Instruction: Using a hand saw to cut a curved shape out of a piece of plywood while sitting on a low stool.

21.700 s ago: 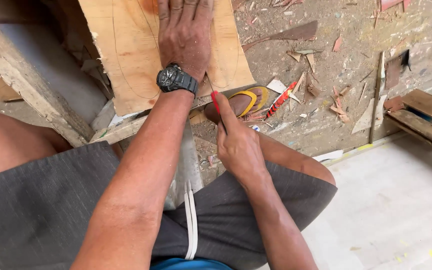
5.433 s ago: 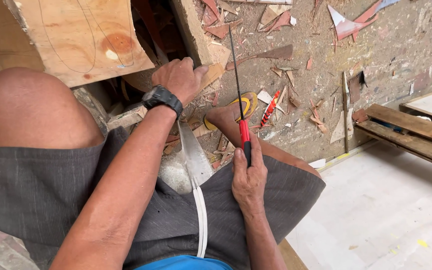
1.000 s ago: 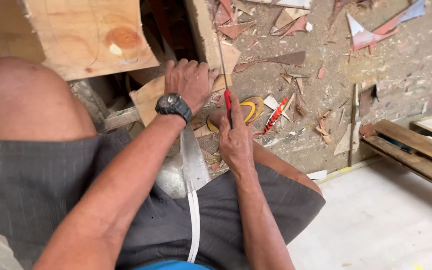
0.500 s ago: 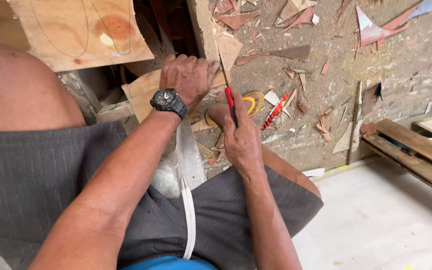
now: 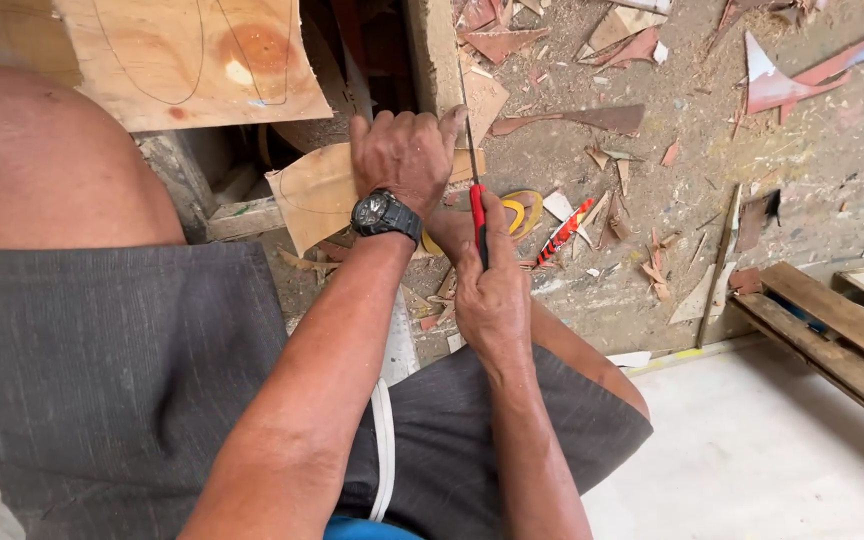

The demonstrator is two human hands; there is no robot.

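The person wears dark grey cloth shorts (image 5: 122, 380) with a white drawstring cord (image 5: 382, 450) hanging at 6 o'clock. A bit of blue shirt (image 5: 362, 528) shows below it. A black round wristwatch (image 5: 384, 213) sits on the left arm. Both arms and the knees are bare.

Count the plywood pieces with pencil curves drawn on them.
2: a large plywood panel at top left, and a smaller plywood piece under the left hand. More may be hidden among the scraps.
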